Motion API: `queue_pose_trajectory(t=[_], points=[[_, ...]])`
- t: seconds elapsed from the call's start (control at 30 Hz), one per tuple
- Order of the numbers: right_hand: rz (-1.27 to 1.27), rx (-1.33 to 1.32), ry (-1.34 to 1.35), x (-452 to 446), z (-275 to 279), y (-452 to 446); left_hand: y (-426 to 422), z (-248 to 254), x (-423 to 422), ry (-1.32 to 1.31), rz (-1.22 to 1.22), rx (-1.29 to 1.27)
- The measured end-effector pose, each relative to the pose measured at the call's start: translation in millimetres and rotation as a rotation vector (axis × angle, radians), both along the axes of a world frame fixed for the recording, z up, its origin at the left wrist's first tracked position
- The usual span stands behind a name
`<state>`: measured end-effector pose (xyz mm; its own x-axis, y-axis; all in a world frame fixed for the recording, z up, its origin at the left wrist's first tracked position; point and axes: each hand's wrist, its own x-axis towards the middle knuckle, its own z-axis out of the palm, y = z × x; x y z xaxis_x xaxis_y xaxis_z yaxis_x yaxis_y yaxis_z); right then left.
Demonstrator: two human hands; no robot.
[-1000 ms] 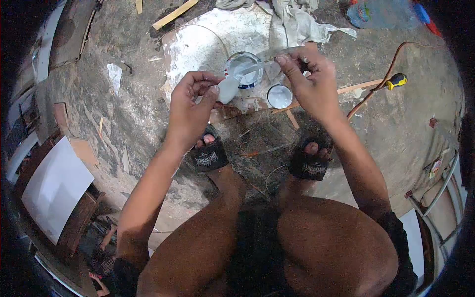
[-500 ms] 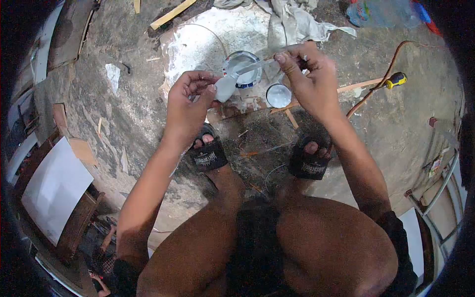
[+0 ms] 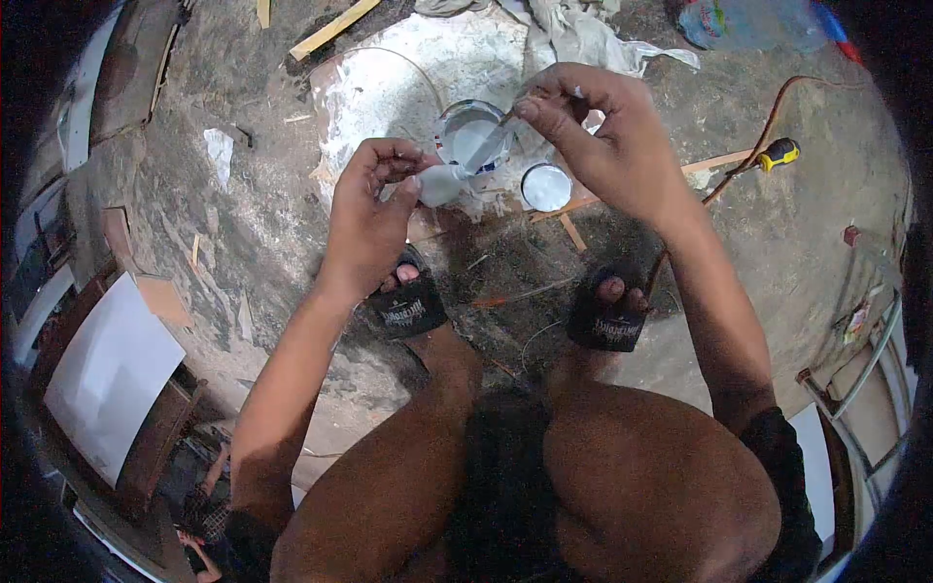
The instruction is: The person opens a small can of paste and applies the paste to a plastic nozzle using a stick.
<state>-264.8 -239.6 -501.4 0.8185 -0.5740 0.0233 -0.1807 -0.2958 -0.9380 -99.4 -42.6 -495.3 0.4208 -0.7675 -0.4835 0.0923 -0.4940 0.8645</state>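
Observation:
Between the fingertips of my left hand is a small white bottle, lying tilted with its narrow neck to the right. My right hand pinches the upper end of a thin flat grey strip. The strip's lower end meets the bottle's neck; whether it goes inside, I cannot tell. Behind them stands an open tin of whitish paint-like liquid, partly covered by the strip. Below my right hand sits a small round container, pale inside.
A white-stained board lies under the tin. Crumpled cloth, a yellow-black screwdriver, a brown cable and wood strips lie around on the floor. My sandalled feet are below. Another person is at lower left.
My right hand has risen slightly and tilted the strip more steeply. The bottle in my left hand has turned nearer to level.

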Motion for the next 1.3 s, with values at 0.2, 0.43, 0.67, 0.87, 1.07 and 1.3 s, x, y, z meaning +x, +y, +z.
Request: queue_pose_trajectory(t=[0.2,0.43,0.67,0.87,1.07,1.3], points=[[-0.226,0.034,-0.065,-9.1,3.1,-4.5,0.7,-0.4,0.8,-0.032,0.080,-0.127],[-0.268,0.102,0.028,-24.4,2.6,-11.0,-5.3,12.5,-3.7,-0.242,0.031,-0.351],[-0.315,0.159,0.077,-26.2,1.6,3.2,1.4,3.9,5.1,-0.678,-0.152,-0.680],[-0.326,0.336,-0.083,-31.5,-10.0,14.1,-1.4,13.4,5.3,-0.802,-0.197,-0.702],[-0.282,0.538,-0.070,-35.9,-1.1,21.0,-5.8,7.8,4.8,-0.835,-0.160,-0.805],[-0.251,0.614,-0.093,-33.8,2.5,20.1,-10.2,11.8,-13.9,-0.448,0.147,-0.598]])
